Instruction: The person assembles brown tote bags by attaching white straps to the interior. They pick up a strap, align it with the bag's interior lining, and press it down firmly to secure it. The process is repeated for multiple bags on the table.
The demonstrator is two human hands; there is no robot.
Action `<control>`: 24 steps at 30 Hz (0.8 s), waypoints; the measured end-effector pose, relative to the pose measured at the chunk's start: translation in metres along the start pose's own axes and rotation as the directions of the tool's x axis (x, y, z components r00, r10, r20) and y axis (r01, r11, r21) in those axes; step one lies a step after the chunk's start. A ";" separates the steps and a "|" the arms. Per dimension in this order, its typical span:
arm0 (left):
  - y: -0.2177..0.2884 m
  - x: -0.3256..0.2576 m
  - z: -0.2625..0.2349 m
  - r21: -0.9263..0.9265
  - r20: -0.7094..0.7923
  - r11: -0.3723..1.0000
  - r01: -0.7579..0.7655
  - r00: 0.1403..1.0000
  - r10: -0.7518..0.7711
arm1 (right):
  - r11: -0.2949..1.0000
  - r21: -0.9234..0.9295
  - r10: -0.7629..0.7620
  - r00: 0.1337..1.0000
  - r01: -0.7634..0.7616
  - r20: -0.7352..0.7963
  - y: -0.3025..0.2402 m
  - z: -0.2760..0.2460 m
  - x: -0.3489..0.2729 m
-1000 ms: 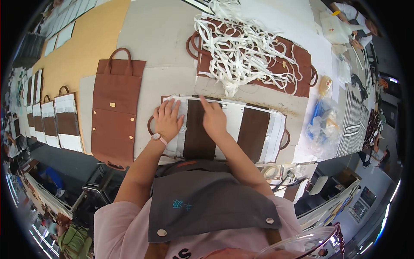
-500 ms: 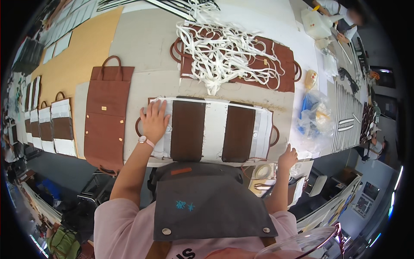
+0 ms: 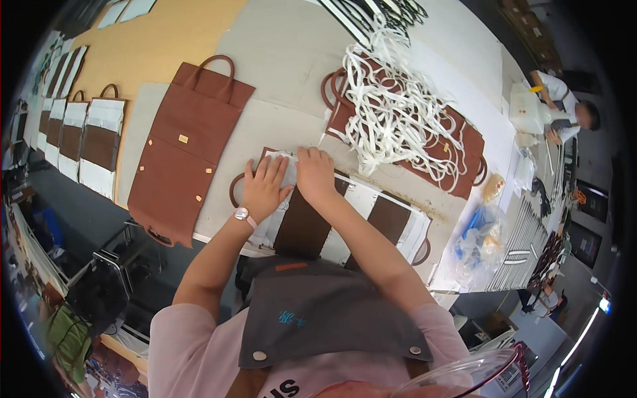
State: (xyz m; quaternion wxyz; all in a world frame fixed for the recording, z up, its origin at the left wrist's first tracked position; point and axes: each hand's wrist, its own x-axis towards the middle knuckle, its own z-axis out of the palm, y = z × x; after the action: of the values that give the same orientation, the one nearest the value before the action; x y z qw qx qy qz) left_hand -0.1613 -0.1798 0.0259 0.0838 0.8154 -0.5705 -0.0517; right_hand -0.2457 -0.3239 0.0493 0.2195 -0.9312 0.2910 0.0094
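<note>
An inside-out bag panel (image 3: pixel 305 225) lies at the table's near edge, with dark brown bands, white backing and a brown handle loop at either end. My left hand (image 3: pixel 264 188) rests flat on its left end, fingers spread, a watch on the wrist. At the panel's far edge, beside the left fingertips, my right hand (image 3: pixel 316 176) has its fingers bent together; whatever they pinch is too small to make out. Just beyond, a tangle of white tape (image 3: pixel 391 113) covers another brown bag panel (image 3: pixel 474 156).
A reddish-brown bag panel with handles (image 3: pixel 179 139) lies to the left. Several brown-and-white bag pieces (image 3: pixel 99 142) line the far left edge. Plastic bags (image 3: pixel 481 232) and grey rods (image 3: pixel 521 255) are on the right. A co-worker (image 3: pixel 564 106) stands at the far right, near a white container (image 3: pixel 525 109).
My right hand has come from beyond the panel's right end to its far left edge, beside my left hand, which stays flat there. The view has turned, so the table appears tilted.
</note>
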 end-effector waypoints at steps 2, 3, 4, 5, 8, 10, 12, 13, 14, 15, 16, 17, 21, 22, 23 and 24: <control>-0.002 -0.002 0.000 0.008 0.015 1.000 0.001 1.000 -0.001 | 0.987 -0.110 0.126 0.990 -0.118 0.067 -0.016 -0.004 0.019; -0.002 -0.002 0.000 -0.001 0.012 1.000 -0.005 1.000 0.005 | 0.970 -0.167 0.195 0.976 -0.178 0.096 -0.020 -0.003 0.024; -0.003 -0.001 -0.001 -0.006 0.020 1.000 -0.011 1.000 0.011 | 0.980 -0.137 0.163 0.981 -0.147 0.110 -0.017 0.002 0.028; -0.004 0.000 -0.002 -0.011 0.027 1.000 -0.020 0.999 0.020 | 0.987 -0.106 0.132 0.984 -0.119 0.123 -0.010 0.005 0.031; -0.009 0.002 -0.004 -0.037 0.040 0.997 -0.061 0.997 0.063 | 0.999 0.014 0.047 0.993 -0.049 0.109 0.004 0.008 0.032; -0.012 0.004 -0.006 -0.049 0.047 0.995 -0.088 0.995 0.090 | 0.996 0.076 0.037 0.994 -0.045 0.104 0.006 0.004 0.030; -0.014 0.006 -0.009 -0.047 0.056 0.993 -0.105 0.993 0.108 | 0.994 0.089 0.064 0.996 -0.068 0.056 0.005 0.012 0.027; -0.014 0.007 -0.009 -0.049 0.052 0.992 -0.116 0.992 0.119 | 0.993 0.093 0.075 0.997 -0.077 0.032 0.004 0.014 0.026; -0.015 0.007 -0.009 -0.050 0.047 0.991 -0.126 0.991 0.128 | 0.994 0.077 0.080 0.997 -0.082 0.020 0.003 0.016 0.025; -0.016 0.007 -0.010 -0.050 0.040 0.990 -0.132 0.990 0.135 | 0.995 0.059 0.082 0.997 -0.082 0.008 0.001 0.017 0.025; -0.017 0.007 -0.011 -0.047 0.038 0.990 -0.132 0.990 0.134 | 0.996 0.042 0.082 0.997 -0.082 -0.004 -0.001 0.017 0.026; -0.017 0.007 -0.012 -0.043 0.035 0.990 -0.131 0.991 0.132 | 0.996 0.043 0.080 0.997 -0.080 0.007 -0.002 0.017 0.026; -0.020 0.005 -0.011 -0.044 0.017 0.991 -0.127 0.992 0.128 | 0.997 0.072 0.020 1.000 -0.019 -0.008 -0.005 0.011 0.029; -0.020 0.005 -0.011 -0.049 0.010 0.991 -0.125 0.992 0.126 | 0.996 0.088 -0.004 1.000 0.006 -0.027 -0.005 0.010 0.029; -0.020 0.005 -0.012 -0.054 0.004 0.991 -0.123 0.992 0.123 | 0.994 0.106 -0.030 0.999 0.033 -0.032 -0.005 0.011 0.029; -0.020 0.005 -0.012 -0.059 -0.001 0.991 -0.121 0.993 0.121 | 0.990 0.125 -0.055 0.998 0.059 -0.036 -0.004 0.013 0.030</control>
State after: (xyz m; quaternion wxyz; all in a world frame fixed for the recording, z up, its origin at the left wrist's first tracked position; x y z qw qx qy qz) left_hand -0.1393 -0.1770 0.0340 0.1100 0.7765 -0.6172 -0.0642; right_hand -0.2167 -0.3315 0.0346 0.2733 -0.9234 0.2679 -0.0305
